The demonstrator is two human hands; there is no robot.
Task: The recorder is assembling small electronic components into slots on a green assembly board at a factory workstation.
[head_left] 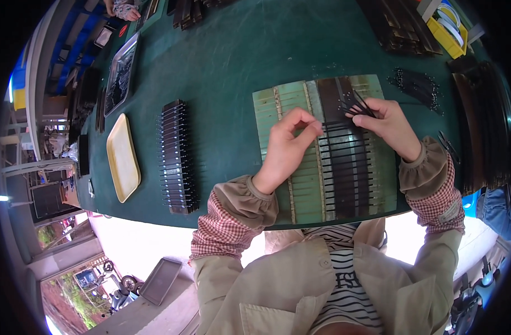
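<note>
A light green slotted board (266, 106) lies before me on the table, with a dark flat strip (347, 206) running lengthwise over its right half. Thin black rods (345, 146) lie side by side across the strip's middle part. My right hand (387, 123) is closed round a fanned bunch of black rods (357, 103) with small shiny tips, over the strip's upper part. Thumb and forefinger of my left hand (289, 139) are pinched together at the strip's left edge, near the upper laid rods. Whatever is in that pinch is too small to make out.
Left of the board lies a dark strip bristling with rods (176, 156), then a cream tray (123, 159) and a metal tray (121, 72). A loose pile of rods (417, 88) and a yellow bin (448, 36) are at the right. Another person's hand (130, 12) shows far left.
</note>
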